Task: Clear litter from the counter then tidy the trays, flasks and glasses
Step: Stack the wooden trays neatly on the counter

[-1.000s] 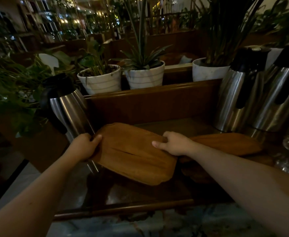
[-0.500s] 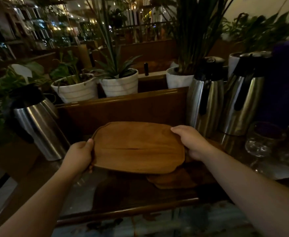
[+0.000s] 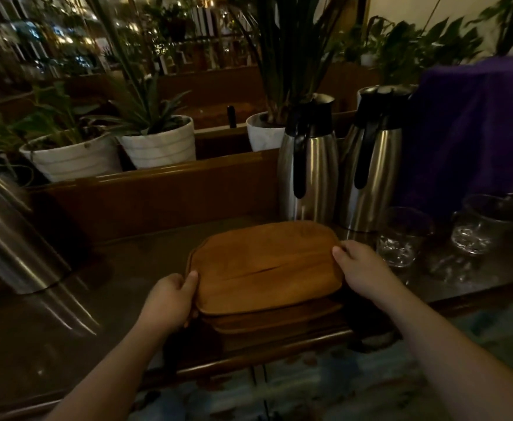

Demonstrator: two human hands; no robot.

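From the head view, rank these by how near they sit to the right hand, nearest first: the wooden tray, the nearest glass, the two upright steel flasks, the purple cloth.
1. Wooden tray: gripped by the right hand at its right edge.
2. Nearest glass: just right of the hand.
3. Two upright steel flasks: behind the tray.
4. Purple cloth: far right, behind the glasses.

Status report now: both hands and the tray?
Left hand and right hand grip top wooden tray. It sits on another tray. Glasses close right.

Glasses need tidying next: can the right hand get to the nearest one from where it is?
Probably yes: the right hand grips the top tray, and the nearest glass stands just beyond it, nothing between.
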